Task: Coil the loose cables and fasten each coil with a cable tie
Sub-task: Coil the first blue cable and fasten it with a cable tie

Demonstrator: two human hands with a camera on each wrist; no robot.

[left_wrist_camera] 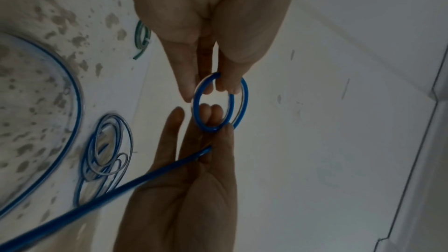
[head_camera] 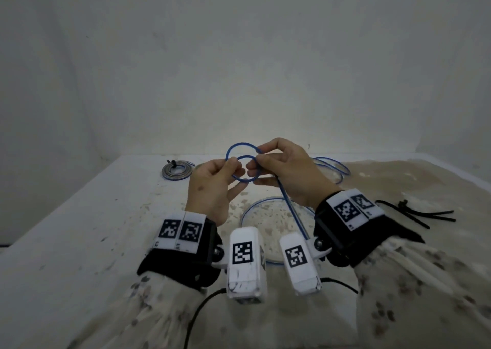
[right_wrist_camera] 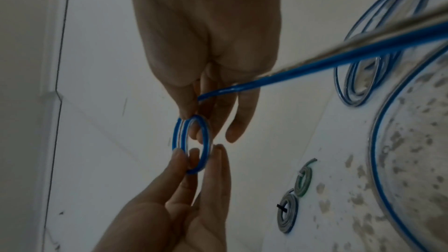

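A blue cable is being wound into two small loops (head_camera: pixel 245 180) held in the air between both hands. My left hand (head_camera: pixel 233 163) pinches the left side of the loops with thumb and fingers. At the right side, where the strands cross, my right hand (head_camera: pixel 255 160) pinches them. The left wrist view shows the loops (left_wrist_camera: pixel 246 99) between my left hand (left_wrist_camera: pixel 211 91) above and the right hand (left_wrist_camera: pixel 213 122) below. From the right hand the loose strand (head_camera: pixel 289 208) runs down to a wide loop lying on the table (head_camera: pixel 79 216). More slack loops (head_camera: pixel 334 168) lie behind the right hand.
A grey coil (head_camera: pixel 176 172) bound with a black tie lies at the table's far left. Beside it in the right wrist view lies a small green coil (right_wrist_camera: pixel 303 181). Several black cable ties (head_camera: pixel 414 213) lie to the right of my right wrist. A wall stands close behind the table.
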